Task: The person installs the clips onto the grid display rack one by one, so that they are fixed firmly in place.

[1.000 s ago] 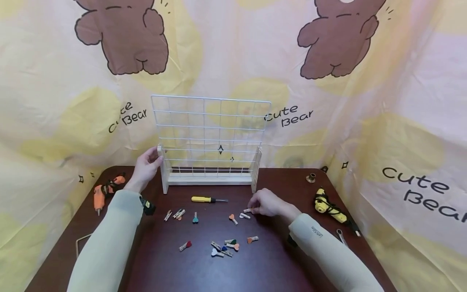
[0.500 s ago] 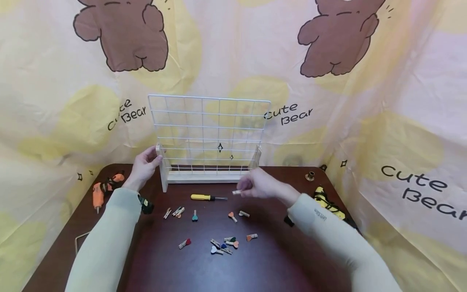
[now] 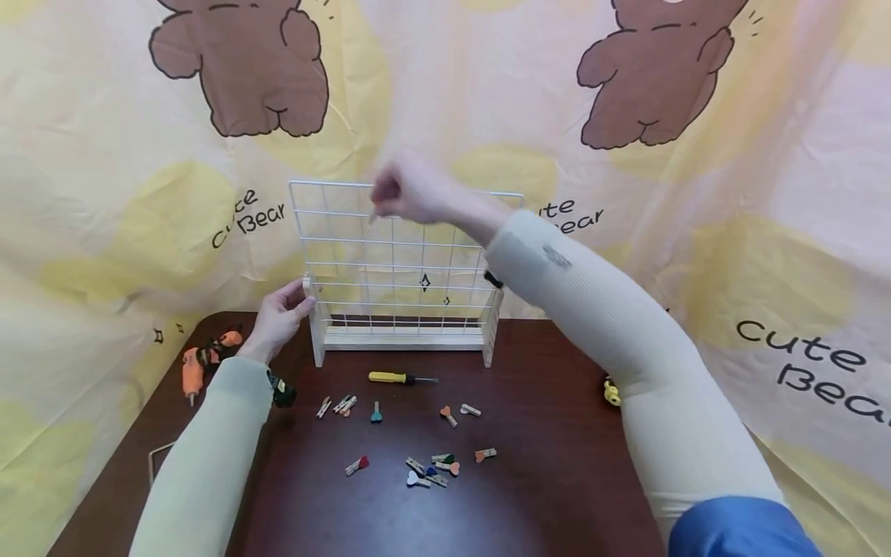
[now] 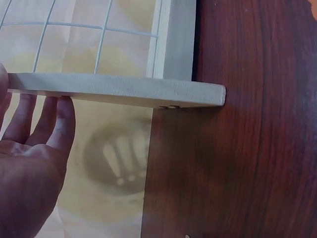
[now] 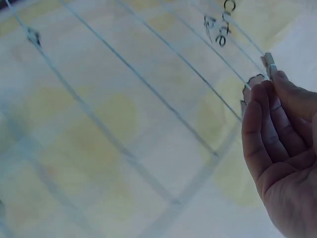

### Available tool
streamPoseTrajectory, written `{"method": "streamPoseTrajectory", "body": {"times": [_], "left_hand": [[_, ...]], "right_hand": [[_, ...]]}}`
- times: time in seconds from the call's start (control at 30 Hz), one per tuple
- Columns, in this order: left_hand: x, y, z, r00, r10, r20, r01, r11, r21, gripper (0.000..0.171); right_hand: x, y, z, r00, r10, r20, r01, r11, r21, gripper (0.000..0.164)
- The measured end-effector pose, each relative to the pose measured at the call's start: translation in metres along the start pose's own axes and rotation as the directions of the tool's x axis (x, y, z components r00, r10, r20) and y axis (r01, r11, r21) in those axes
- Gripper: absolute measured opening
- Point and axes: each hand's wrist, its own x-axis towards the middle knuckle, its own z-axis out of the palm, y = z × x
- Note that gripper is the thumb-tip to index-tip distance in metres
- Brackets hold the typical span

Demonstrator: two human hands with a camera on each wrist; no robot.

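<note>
A white wire grid [image 3: 404,251] stands upright in a pale wooden stand [image 3: 404,339] at the back of the table. My left hand [image 3: 280,316] grips the stand's left upright [image 4: 119,88], fingers behind its outer face and thumb at its near side. High up in front of the grid's top bars, my right hand [image 3: 418,188] pinches a small wooden clothespin [image 5: 269,64] between thumb and fingertips. Several clothespins with coloured hearts lie on the table, among them a teal one [image 3: 377,413], a red one [image 3: 357,466] and an orange one [image 3: 486,455].
A yellow screwdriver [image 3: 391,377] lies before the stand. At the left edge rests an orange glue gun [image 3: 193,373], with a bent wire piece [image 3: 155,463] nearer. Part of a yellow tool [image 3: 611,391] shows at right behind my sleeve. A printed curtain [image 3: 445,93] surrounds the table.
My right hand has picked a clothespin off the table and carried it up and to the left, to the top of the grid. The left hand stays on the upright.
</note>
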Motion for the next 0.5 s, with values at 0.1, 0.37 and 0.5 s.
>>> {"method": "streamPoseTrajectory", "body": {"times": [0.1,0.37,0.5], "left_hand": [[-0.001,0.000,-0.004,1.000,-0.016,0.001,0.016,0.999,0.029,0.050],[0.000,-0.004,-0.007,1.000,0.003,0.014,-0.003,1.000,0.013,0.052],[0.001,-0.002,-0.006,0.999,-0.012,0.035,0.012,1.000,0.017,0.054]], "right_hand": [[0.036,-0.023,-0.014,0.999,-0.034,-0.031,0.028,0.982,-0.188,0.011],[0.094,-0.057,-0.002,0.999,0.026,0.024,-0.014,0.914,-0.406,0.011],[0.110,-0.065,0.001,0.998,0.058,-0.023,-0.062,0.906,-0.418,0.017]]}}
